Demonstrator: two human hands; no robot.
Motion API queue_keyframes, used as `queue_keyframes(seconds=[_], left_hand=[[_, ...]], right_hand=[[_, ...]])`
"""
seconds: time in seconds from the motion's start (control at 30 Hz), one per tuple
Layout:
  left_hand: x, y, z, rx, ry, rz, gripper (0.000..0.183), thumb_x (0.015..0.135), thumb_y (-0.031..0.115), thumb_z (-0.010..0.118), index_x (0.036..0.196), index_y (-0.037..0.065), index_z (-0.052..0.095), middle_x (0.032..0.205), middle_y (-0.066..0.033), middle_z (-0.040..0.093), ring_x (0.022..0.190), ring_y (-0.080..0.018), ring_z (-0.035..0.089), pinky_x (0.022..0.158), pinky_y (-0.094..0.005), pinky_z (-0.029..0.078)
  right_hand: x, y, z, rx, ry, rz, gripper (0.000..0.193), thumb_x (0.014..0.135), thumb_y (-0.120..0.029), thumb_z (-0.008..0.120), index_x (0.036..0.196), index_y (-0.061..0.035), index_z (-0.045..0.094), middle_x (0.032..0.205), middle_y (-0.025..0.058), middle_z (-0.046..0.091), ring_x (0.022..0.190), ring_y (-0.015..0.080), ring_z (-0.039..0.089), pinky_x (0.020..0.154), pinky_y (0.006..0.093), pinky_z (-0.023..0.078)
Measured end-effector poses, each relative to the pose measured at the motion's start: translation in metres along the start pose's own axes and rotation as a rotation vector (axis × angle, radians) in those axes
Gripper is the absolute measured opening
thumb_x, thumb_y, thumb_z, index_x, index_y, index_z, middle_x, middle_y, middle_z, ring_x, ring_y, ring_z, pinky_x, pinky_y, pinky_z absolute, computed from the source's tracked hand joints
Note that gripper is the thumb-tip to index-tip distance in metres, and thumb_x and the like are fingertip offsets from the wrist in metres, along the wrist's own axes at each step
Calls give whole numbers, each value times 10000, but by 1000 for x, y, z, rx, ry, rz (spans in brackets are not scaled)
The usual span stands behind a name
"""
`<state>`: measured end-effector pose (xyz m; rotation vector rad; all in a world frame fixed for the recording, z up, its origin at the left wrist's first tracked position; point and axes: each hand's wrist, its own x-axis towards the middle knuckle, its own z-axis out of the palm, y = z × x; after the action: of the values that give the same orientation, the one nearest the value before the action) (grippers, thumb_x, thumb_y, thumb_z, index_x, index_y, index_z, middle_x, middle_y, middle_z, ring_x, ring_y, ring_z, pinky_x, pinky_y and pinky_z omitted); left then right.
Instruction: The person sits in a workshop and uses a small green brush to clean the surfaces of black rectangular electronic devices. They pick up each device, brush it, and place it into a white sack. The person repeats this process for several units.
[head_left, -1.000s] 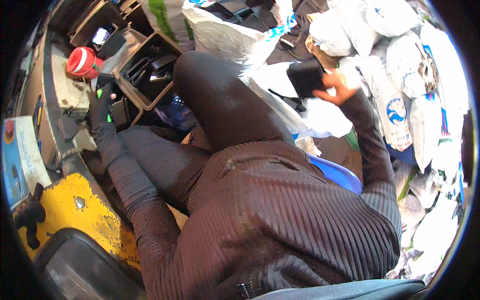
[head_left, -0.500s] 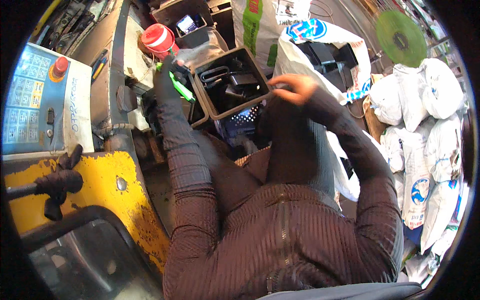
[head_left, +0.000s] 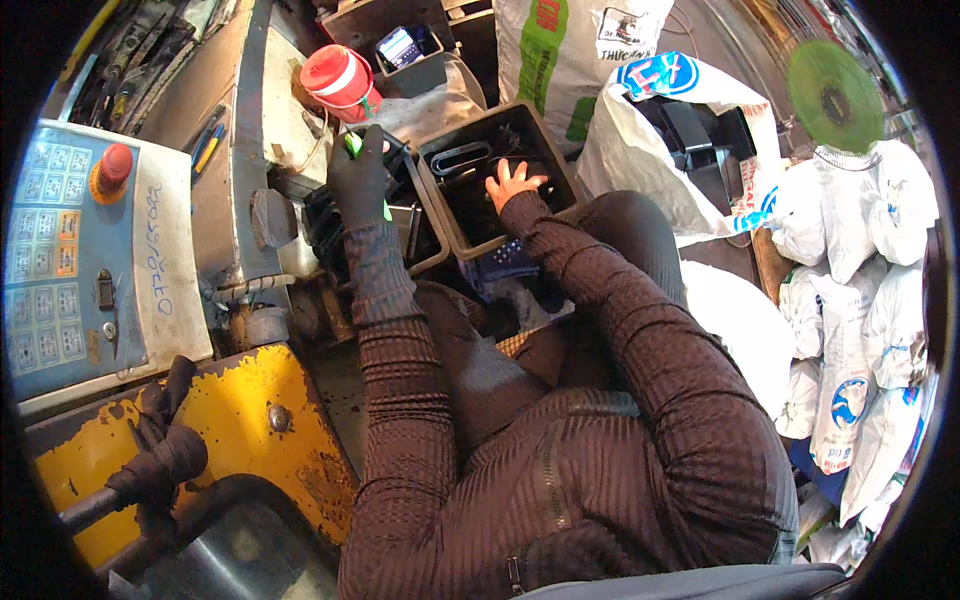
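Observation:
My left hand (head_left: 358,178), in a dark glove, is closed around a bright green tool (head_left: 353,144); most of the tool is hidden by the hand, so its exact kind does not show. That hand is above the left grey bin (head_left: 432,262), which has black pieces inside. My bare right hand (head_left: 514,184) reaches into the right grey bin (head_left: 557,150) with fingers spread over black plastic parts (head_left: 478,195). A looped black part (head_left: 460,160) lies beside it near the bin's far left corner. No part shows lifted in that hand.
A red bucket (head_left: 342,80) and a small box with a phone (head_left: 400,48) stand beyond the bins. To the right, an open white sack (head_left: 625,150) holds black parts. White bags (head_left: 838,300) pile up farther right. A yellow machine (head_left: 270,420) with a control panel (head_left: 75,250) flanks my left.
My right hand has moved from the bin's right edge into the bin, over the black parts. My left hand has shifted and covers more of the green tool. The view has moved slightly.

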<state>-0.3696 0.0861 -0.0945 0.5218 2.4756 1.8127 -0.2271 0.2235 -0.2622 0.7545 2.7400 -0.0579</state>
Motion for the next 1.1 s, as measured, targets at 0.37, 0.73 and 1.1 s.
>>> queue_keyframes(seconds=[0.37, 0.73, 1.1], left_hand=[[37, -57, -10, -42, -116, -14, 351, 842, 413, 616, 857, 65, 665, 782, -37, 681, 544, -121, 532, 516, -289, 407], [2, -19, -9, 144, -94, -118, 436, 787, 440, 657, 884, 15, 655, 742, -32, 677, 505, -114, 509, 489, -290, 390], [-11, -32, -17, 171, -101, 73, 341, 873, 368, 605, 954, 38, 631, 793, -57, 695, 619, -151, 556, 609, -333, 435]], right_hand=[[-74, 136, -151, 822, 288, -368, 534, 696, -154, 692, 1215, -144, 567, 1161, 148, 612, 1092, 281, 586, 897, 384, 485], [-441, 336, -77, 411, -132, 129, 606, 637, -160, 706, 1220, -102, 552, 1265, 161, 525, 1249, 329, 447, 1030, 413, 371], [-449, 245, -5, 291, -580, 46, 223, 793, -229, 593, 809, -21, 672, 764, 196, 651, 751, 342, 654, 690, 430, 508]])
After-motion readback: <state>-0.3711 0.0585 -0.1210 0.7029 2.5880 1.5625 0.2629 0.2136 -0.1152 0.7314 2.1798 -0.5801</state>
